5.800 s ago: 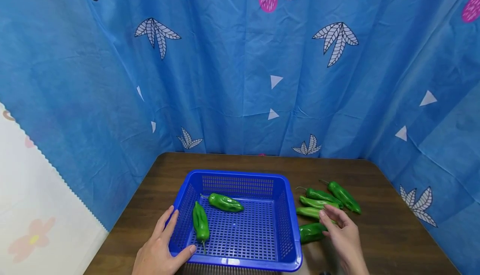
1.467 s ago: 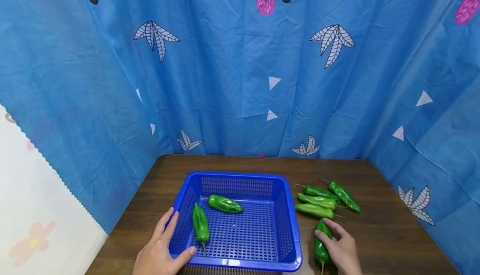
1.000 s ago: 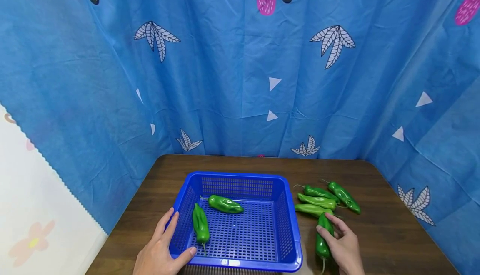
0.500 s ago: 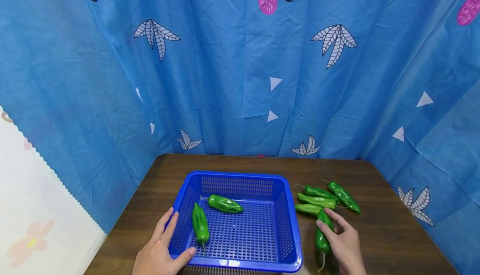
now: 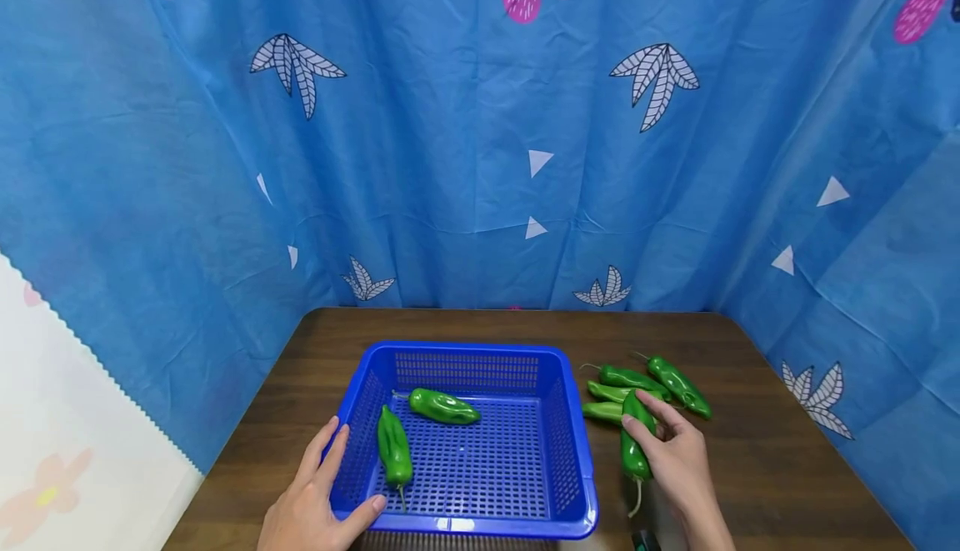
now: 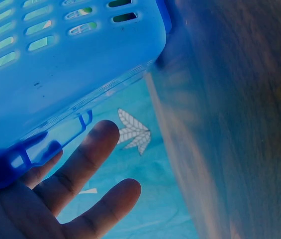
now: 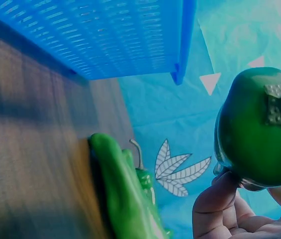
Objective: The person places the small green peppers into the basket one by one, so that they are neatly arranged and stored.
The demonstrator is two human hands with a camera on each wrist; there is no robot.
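Observation:
My right hand (image 5: 678, 463) holds a dark green pepper (image 5: 636, 449) between thumb and fingers, its stem hanging toward me. In the right wrist view the pepper's stem end (image 7: 259, 134) fills the right side, above the table. My left hand (image 5: 309, 503) lies against the left side of a blue plastic basket (image 5: 573, 451), fingers spread and nearly straight, thumb by the front rim. Inside the basket lie two green peppers, one lengthwise (image 5: 394, 449) and one crosswise (image 5: 444, 407). The left wrist view shows straight fingers (image 6: 88, 157) beside the basket wall.
Right of the basket, several green peppers lie on the brown wooden table (image 5: 757, 468), among them a dark one (image 5: 678, 386) and a paler one (image 5: 602, 412). A blue patterned curtain (image 5: 480, 159) hangs behind the table. A small black object (image 5: 645, 541) shows at the bottom edge.
The right hand turned the dark pepper from crosswise to lengthwise, then brought it up and slightly left, off the table. The left hand stayed at the basket. The head view shifted slightly.

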